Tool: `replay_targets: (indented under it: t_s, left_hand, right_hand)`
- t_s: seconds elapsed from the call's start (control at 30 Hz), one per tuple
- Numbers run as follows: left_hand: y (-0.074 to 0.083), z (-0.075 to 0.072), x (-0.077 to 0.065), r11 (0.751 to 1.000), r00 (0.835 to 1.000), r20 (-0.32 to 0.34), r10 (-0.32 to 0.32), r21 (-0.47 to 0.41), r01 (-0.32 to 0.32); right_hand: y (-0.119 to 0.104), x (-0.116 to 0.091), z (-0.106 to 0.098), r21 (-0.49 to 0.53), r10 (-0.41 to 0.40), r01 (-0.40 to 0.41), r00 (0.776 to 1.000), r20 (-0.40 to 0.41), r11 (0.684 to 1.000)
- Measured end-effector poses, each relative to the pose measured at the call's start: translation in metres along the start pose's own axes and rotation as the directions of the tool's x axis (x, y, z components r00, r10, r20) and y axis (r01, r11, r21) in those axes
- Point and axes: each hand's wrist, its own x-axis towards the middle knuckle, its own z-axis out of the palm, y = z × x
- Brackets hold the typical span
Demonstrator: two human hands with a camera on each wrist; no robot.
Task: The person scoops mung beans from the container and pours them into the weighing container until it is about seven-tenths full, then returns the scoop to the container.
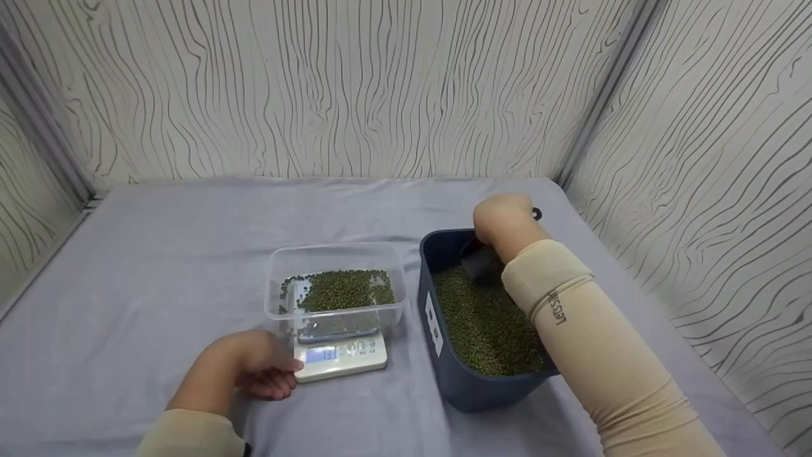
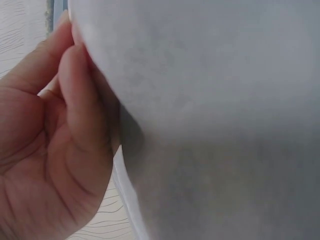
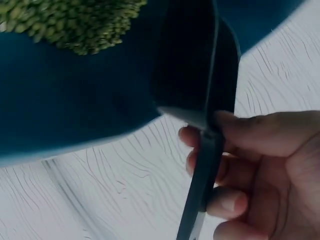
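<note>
The right hand (image 1: 503, 216) is found clenched about the handle of a black scoop (image 1: 482, 265), thumb set at the neck and fingers wrapped on the opposite side. The scoop's bowl is held inside the rim of a dark blue bin (image 1: 491, 392), toward its far end; whether anything lies in the bowl cannot be told. The left hand (image 1: 259, 357) is loosely curled, its thumb tip in contact with the left edge of a white scale (image 1: 342, 364); whether the scale is gripped or merely touched cannot be determined. The bin stands toward the right edge of the cloth-covered table (image 1: 177, 254), is well stocked with green beans (image 1: 485, 336), and bears a white label (image 1: 434, 325) on its left wall. The scale is placed to its left, with a lit display (image 1: 321, 354) by its near left corner; the digits are not legible. A clear container (image 1: 336, 312) is seated over the scale's far part, its floor unevenly covered with green beans, sparser toward the left.
</note>
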Motion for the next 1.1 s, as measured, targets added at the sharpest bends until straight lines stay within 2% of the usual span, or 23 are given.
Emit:
replay_targets:
  t_s: [0.17, 0.33, 0.53, 0.83, 0.9, 1.1]
  left_hand:
    - [0.0, 0.0, 0.001, 1.0, 1.0, -0.001, -0.006, 0.002, 0.006]
    - [-0.001, -0.001, 0.001, 1.0, 1.0, 0.006, 0.002, 0.004, -0.002]
    - [-0.001, -0.001, 0.001, 1.0, 1.0, 0.019, 0.014, 0.002, -0.015]
    - [0.0, 0.0, 0.0, 1.0, 1.0, -0.002, 0.004, 0.002, -0.004]
    - [0.0, 0.0, 0.0, 1.0, 1.0, -0.006, 0.01, 0.006, -0.01]
    - [-0.003, 0.001, 0.001, 1.0, 1.0, -0.002, 0.03, -0.004, -0.03]
  right_hand:
    - [-0.018, 0.008, 0.007, -0.139, 0.071, -0.069, 0.997, 0.014, 0.988]
    - [-0.03, 0.015, 0.016, -0.194, 0.044, -0.048, 0.999, -0.023, 0.98]
    - [-0.035, 0.017, 0.028, -0.161, -0.094, 0.086, 0.995, -0.038, 0.983]
    - [-0.037, 0.019, 0.043, -0.136, -0.301, 0.289, 0.951, -0.075, 0.948]
    - [-0.038, 0.019, 0.046, -0.125, -0.322, 0.311, 0.944, -0.075, 0.942]
    - [-0.044, 0.018, 0.054, -0.054, -0.333, 0.332, 0.943, -0.013, 0.942]
